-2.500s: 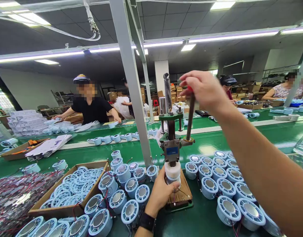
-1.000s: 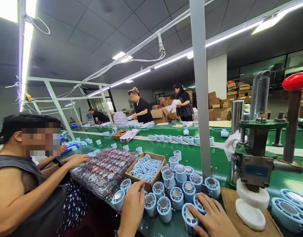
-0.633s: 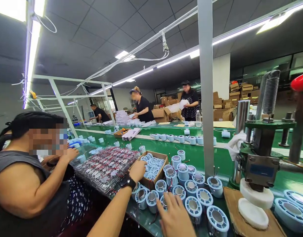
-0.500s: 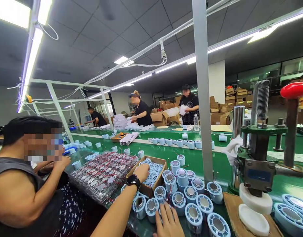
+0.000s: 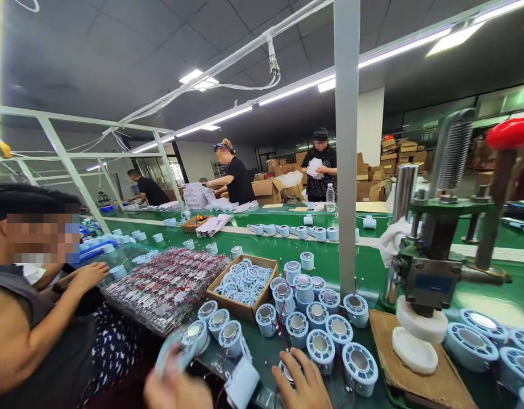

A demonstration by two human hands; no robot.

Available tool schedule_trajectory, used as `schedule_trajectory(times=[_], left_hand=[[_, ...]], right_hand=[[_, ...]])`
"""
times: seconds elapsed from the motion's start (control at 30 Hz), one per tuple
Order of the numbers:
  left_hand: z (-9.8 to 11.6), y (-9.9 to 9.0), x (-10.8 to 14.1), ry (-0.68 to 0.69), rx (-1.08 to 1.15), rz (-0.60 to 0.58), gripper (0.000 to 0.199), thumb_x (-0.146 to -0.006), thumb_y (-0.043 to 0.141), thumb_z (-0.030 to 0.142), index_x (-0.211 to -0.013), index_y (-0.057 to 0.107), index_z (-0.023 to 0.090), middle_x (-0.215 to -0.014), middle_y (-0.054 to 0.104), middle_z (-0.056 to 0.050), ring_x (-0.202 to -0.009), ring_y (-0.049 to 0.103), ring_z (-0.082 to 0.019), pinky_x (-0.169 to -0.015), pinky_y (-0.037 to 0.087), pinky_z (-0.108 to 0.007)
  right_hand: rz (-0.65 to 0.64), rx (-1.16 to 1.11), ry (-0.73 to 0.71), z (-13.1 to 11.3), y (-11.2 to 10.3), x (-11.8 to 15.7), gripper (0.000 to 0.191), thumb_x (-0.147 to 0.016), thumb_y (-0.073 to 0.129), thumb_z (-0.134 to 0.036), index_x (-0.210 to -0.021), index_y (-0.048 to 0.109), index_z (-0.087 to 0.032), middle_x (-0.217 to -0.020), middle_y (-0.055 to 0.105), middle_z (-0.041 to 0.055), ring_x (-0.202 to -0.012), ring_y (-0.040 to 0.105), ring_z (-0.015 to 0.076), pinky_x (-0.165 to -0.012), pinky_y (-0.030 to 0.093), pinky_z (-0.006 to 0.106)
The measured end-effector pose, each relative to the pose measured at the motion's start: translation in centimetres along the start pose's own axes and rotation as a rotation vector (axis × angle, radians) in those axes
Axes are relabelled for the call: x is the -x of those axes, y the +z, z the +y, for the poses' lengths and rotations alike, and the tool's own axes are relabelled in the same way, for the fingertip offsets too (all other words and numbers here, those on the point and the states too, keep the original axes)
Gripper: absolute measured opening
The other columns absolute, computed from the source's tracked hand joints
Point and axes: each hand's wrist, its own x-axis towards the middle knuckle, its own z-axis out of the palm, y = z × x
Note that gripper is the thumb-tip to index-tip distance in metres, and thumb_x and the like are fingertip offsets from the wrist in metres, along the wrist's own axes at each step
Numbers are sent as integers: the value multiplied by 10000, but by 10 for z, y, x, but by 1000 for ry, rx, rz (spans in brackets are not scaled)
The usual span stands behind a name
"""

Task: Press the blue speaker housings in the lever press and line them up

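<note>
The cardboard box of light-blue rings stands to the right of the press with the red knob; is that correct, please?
Not quite: the head view shows the cardboard box of light-blue rings to the left of the press, not right; its knob is red, as you say.

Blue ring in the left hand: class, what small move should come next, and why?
Probably, the right hand should reach for the tilted blue housing between the hands and stand it upright: the neighbouring housings stand disc up, the right fingers look spread, and the left hand holds a blurred blue ring.
</note>
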Motion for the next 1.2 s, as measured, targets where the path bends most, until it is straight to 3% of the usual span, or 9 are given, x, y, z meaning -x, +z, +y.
schedule_trajectory(times=[0.07,0.13,0.23,0.37,0.5,0.73,0.87,1.07,1.2], left_hand=[[-25,-9,50,-103,66,155,354,-942,566,446,-1178,577,183,-1155,618,-74,-961,629,-195,-830,561,-382],[-44,-11,91,-199,140,304,379,-991,422,474,-1189,543,175,-1105,626,-80,-918,639,-187,-792,561,-364],[-55,-7,118,-271,254,432,442,-1003,225,467,-1117,520,159,-999,644,-87,-869,658,-200,-745,558,-342],[-54,-4,112,-227,322,405,392,-930,357,528,-938,550,186,-957,668,-102,-872,652,-240,-757,536,-354],[-56,-4,110,-172,321,356,402,-912,377,548,-942,554,188,-975,682,-137,-890,655,-270,-770,527,-386],[-62,2,117,-90,269,284,499,-862,373,661,-944,560,205,-979,725,-146,-908,692,-282,-764,549,-380],[-57,4,110,-92,200,267,463,-896,311,614,-932,524,204,-953,716,-158,-885,690,-282,-760,542,-390],[-37,0,104,-1,62,-21,392,-932,252,518,-909,518,231,-911,715,-83,-796,685,-235,-716,517,-336],[-22,-9,93,16,-132,-131,300,-953,227,378,-944,478,215,-846,698,-105,-793,679,-277,-683,456,-352]], right_hand=[[-51,-31,19,1,-1,6,289,-847,544,-118,-1013,685,-308,-1113,715,-22,-1037,657,237,-844,514,341],[-115,-67,29,1,-3,11,346,-838,517,-114,-1068,681,-314,-1203,678,-9,-1124,609,259,-901,497,373],[-156,-120,32,-2,-1,17,368,-827,500,-118,-1089,680,-300,-1261,645,7,-1178,568,271,-932,478,381],[-88,-122,44,-6,10,21,339,-825,485,-115,-1008,694,-308,-1195,675,0,-1129,594,255,-908,471,361],[-13,-76,-1,-6,23,20,278,-859,483,-174,-954,697,-323,-1109,699,19,-1057,621,258,-841,466,356],[-115,-112,-16,-6,23,12,282,-784,578,-207,-1029,665,-318,-1093,685,15,-1017,601,243,-887,431,354],[-177,-134,-11,-7,18,8,357,-734,620,-167,-1052,643,-328,-1118,670,-7,-1041,581,231,-894,414,334],[-280,-92,-33,-6,20,-1,490,-680,717,-150,-1117,618,-350,-1081,682,-54,-998,567,243,-806,405,331],[-313,-130,-25,-7,25,-8,542,-666,763,-160,-1151,610,-347,-1090,691,-80,-907,572,220,-744,393,331]])
